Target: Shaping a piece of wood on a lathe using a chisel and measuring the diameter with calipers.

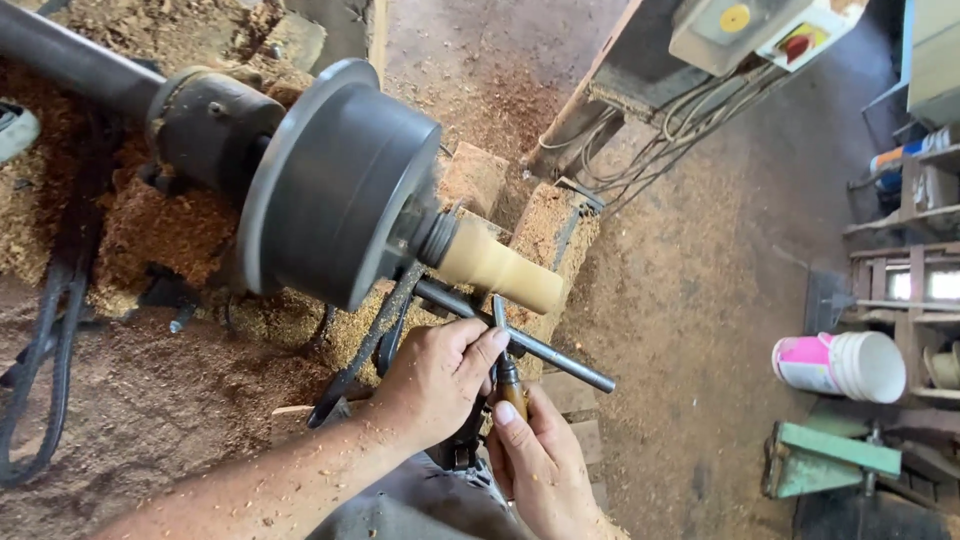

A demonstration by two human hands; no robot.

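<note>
The person has both hands on 1 turning chisel (503, 345). The left hand (437, 378) is curled down over the blade, its fingers (483, 352) closed and pressing the steel onto the metal tool rest bar (520, 342) that runs just beyond the fingertips. The right hand (540, 462) is wrapped snugly around the chisel's wooden handle, thumb laid along it.

Just past the left fingertips, the chisel's tip meets the underside of a pale wooden workpiece (500, 268), held in the big dark lathe chuck (335, 185). I'd judge the shaping well underway: the piece already looks rounded and smooth, tapering slightly, though its final profile isn't finished as far as I can see. Sawdust (150, 225) is heaped thickly behind the hands, under the lathe.
</note>
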